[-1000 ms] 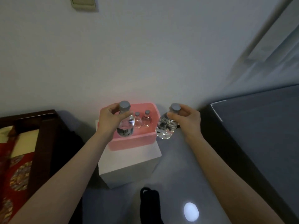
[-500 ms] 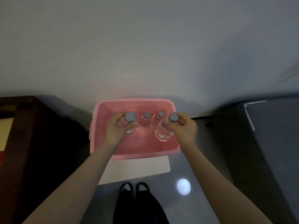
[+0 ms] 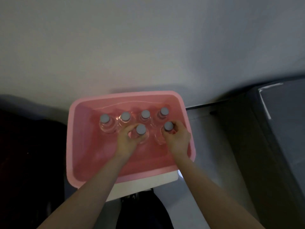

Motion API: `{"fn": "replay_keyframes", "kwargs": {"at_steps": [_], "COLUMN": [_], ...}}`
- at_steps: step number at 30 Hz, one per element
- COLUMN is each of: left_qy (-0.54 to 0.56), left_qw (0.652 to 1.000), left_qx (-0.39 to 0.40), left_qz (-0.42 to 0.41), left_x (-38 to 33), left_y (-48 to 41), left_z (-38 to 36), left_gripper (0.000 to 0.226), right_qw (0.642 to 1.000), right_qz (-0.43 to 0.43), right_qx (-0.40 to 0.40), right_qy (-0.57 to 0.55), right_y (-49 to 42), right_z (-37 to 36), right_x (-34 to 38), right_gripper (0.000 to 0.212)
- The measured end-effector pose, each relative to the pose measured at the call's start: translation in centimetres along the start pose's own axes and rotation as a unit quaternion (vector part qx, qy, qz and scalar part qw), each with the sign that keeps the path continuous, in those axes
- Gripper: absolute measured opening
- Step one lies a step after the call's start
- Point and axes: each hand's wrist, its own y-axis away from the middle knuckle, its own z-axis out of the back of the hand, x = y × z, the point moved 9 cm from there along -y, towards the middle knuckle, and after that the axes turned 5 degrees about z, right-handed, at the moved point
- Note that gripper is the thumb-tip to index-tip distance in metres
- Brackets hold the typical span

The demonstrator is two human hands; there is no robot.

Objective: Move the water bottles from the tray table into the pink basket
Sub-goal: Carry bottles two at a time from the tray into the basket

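Clear bottles [image 3: 125, 116] stand upright, caps up, in the pink basket [image 3: 71, 146]. The left hand [image 3: 127, 141] wraps the left front bottle [image 3: 140, 129] from its left; the right hand [image 3: 178, 140] grips the right front bottle [image 3: 168, 126] from its right

Clear plastic bottles [image 3: 107, 127] in a smooth pink plastic basket [image 3: 71, 138].
The bottles' see-through walls catch soft glints, while their grey caps [image 3: 105, 118] look matt. The basket's moulded plastic carries a faint sheen along its inner walls. Beneath it, a white stand [image 3: 143, 184] shows a plain, smooth face. The pale wall [image 3: 148, 47] behind is matt; the grey floor [image 3: 211, 146] is smooth and glossy, throwing back light.
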Motion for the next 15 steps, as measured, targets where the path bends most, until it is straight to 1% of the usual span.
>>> {"fn": "replay_keyframes", "kwargs": {"at_steps": [8, 15], "left_qy": [0.004, 0.007], "left_qw": [1.000, 1.000], "left_qx": [0.004, -0.006], "left_qz": [0.017, 0.026], "left_x": [1.2, 2.3], "left_y": [-0.5, -0.7], "left_z": [-1.1, -1.9], "left_gripper": [0.044, 0.045], "right_qw": [1.000, 1.000], "right_qz": [-0.013, -0.014], "right_qx": [0.000, -0.013], "right_qy": [-0.014, 0.022], "right_y": [-0.4, -1.0], "right_z": [-0.8, -1.4], "right_x": [-1.0, -1.7], "right_gripper": [0.028, 0.023]}}
